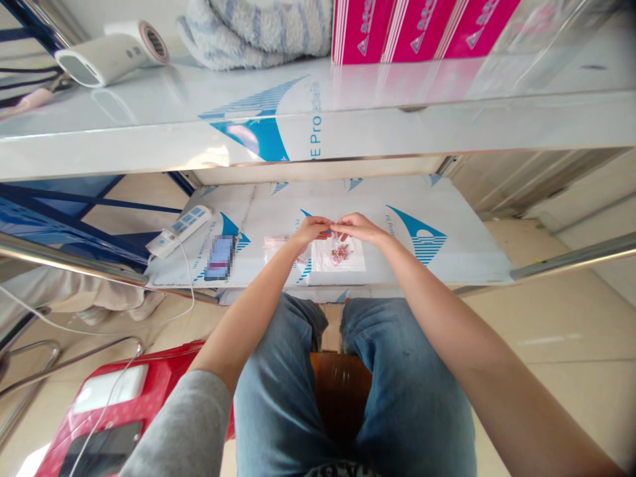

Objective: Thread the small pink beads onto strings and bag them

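My left hand (313, 228) and my right hand (356, 227) meet fingertip to fingertip just above the lower shelf. Both are closed in a pinch; whatever sits between the fingers is too small to make out. Below my right hand lies a cluster of small pink beads (340, 254) on a white, flat sheet or bag (355, 264). Beside my left hand is a clear plastic packet (274, 248) with pinkish contents, partly covered by the wrist.
The film-covered lower shelf (462, 255) also carries a phone (220, 258) and a white power strip (181, 230) with a trailing cable. On the upper shelf (163, 136) are a hair dryer (112, 54), a striped towel (263, 33) and pink boxes (422, 30).
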A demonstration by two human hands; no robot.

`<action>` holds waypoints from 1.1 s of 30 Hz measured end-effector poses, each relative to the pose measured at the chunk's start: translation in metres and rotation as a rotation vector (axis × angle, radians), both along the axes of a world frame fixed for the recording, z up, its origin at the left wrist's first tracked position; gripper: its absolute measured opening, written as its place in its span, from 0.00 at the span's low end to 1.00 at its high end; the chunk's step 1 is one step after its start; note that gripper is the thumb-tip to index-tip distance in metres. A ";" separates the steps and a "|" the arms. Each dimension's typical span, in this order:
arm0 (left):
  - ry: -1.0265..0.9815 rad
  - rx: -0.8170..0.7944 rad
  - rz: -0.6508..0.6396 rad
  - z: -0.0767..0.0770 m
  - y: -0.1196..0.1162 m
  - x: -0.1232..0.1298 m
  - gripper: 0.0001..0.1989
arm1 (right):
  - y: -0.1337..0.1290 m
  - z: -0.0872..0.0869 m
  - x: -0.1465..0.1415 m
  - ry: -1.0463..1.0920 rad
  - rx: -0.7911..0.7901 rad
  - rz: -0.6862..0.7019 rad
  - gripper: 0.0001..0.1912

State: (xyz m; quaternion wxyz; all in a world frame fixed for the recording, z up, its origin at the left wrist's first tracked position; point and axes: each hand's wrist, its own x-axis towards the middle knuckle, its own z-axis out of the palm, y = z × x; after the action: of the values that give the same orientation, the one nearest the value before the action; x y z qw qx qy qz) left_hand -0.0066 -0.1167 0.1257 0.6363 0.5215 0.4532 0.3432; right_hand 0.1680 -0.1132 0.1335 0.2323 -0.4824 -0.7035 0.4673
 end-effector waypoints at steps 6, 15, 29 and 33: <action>0.118 0.057 -0.046 0.000 0.000 -0.001 0.09 | 0.000 -0.001 -0.001 0.002 -0.072 0.062 0.09; 0.191 0.114 -0.114 0.005 -0.002 -0.001 0.06 | -0.004 0.005 -0.003 0.011 -0.146 -0.004 0.11; 0.413 0.303 -0.099 -0.009 0.005 0.004 0.17 | -0.009 0.011 -0.008 -0.059 -0.076 0.042 0.06; 0.438 0.397 -0.142 -0.006 0.003 0.002 0.15 | -0.008 0.008 -0.005 -0.059 -0.082 0.070 0.03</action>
State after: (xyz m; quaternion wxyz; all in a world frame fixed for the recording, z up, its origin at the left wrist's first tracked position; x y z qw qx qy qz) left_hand -0.0046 -0.1133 0.1201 0.4315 0.7277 0.4659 0.2592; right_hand 0.1628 -0.1211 0.1415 0.1751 -0.4802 -0.7068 0.4890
